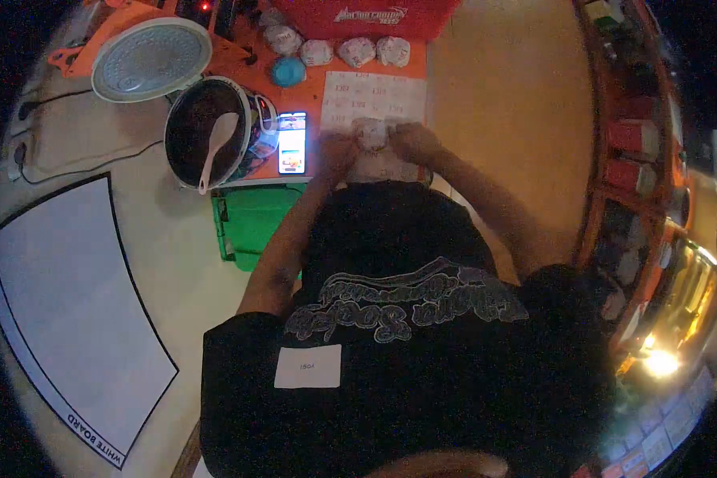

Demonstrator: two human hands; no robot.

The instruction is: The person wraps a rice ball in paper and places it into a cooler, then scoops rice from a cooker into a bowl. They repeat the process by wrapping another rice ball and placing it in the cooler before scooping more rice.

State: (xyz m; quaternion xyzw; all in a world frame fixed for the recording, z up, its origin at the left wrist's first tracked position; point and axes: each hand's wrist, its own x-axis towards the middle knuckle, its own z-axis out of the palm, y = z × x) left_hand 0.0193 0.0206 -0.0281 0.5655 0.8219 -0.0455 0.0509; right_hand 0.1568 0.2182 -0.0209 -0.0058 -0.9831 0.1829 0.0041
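Observation:
A small bundle wrapped in white paper printed in red (372,134) sits between my hands at the table's near edge. My left hand (338,154) is closed at the bundle's left side, its fingers dark and blurred. My right hand (414,143) grips the right side, fingers bent toward the paper. Under the bundle lie printed wrapping sheets (374,94). What is inside the wrapper is hidden. Similar wrapped bundles (357,52) stand in a row beyond the sheets, beside a blue round item (288,72).
On the left are an open rice cooker (243,151) with its lid (151,60) raised and a pale rice paddle (218,143) across it. A lit phone (292,143) lies beside it. A red box (358,17) stands behind; a green chair (255,219) is below the table.

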